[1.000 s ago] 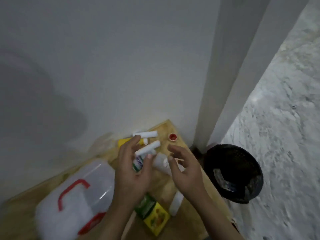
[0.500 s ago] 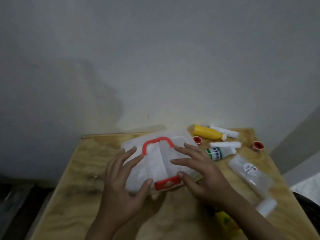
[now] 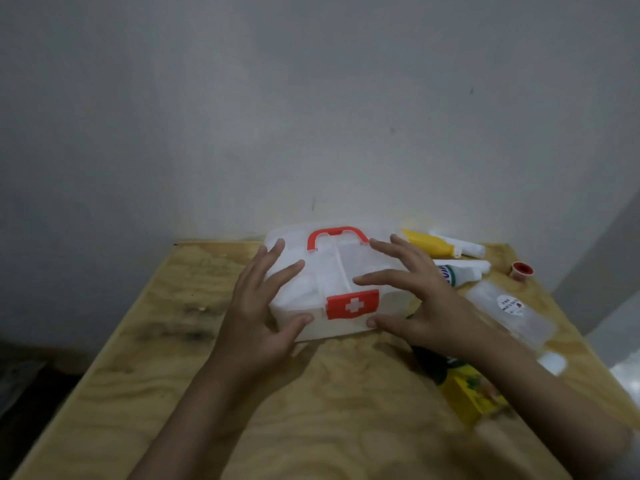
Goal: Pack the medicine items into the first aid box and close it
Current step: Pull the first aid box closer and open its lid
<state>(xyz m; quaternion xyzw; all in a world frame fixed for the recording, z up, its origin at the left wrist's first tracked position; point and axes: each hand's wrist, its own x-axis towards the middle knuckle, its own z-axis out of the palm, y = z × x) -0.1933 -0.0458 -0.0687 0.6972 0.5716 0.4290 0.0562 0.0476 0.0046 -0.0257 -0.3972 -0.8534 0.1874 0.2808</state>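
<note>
Head view, read left to right. Plywood table (image 3: pixel 145 368) stands against a grey wall (image 3: pixel 311 98); bare wood occupies the table's 9 o'clock side.

Left hand (image 3: pixel 258 313): fingers spread wide and laid on the lid at the left end of the first aid box (image 3: pixel 332 271), thumb set against the front wall near the latch. It grasps nothing; it lies flat on the box.

First aid box: translucent white, sits at the centre of the table toward 12 o'clock, close to the wall. Lid is down. Red handle (image 3: pixel 336 234) lies on top at the rear. Red latch (image 3: pixel 353 305) with a white cross sits on the front face, between the two thumbs.

Right hand (image 3: pixel 426 303): fingers likewise spread, resting over the right part of the lid, thumb at the front wall just right of the latch. Nothing is pinched.

Items outside the box, at its 3 o'clock: a yellow bottle (image 3: pixel 429 242) near the wall with a white tube (image 3: pixel 460 247) just beside it; a white bottle with a green label (image 3: pixel 460 271) partly hidden by the right hand; a small red cap (image 3: pixel 522 270) toward the table's right edge; a clear flat case (image 3: pixel 512 311) with a round label. At 5 o'clock, a yellow and green carton (image 3: pixel 467 393) lies partly under the right forearm.
</note>
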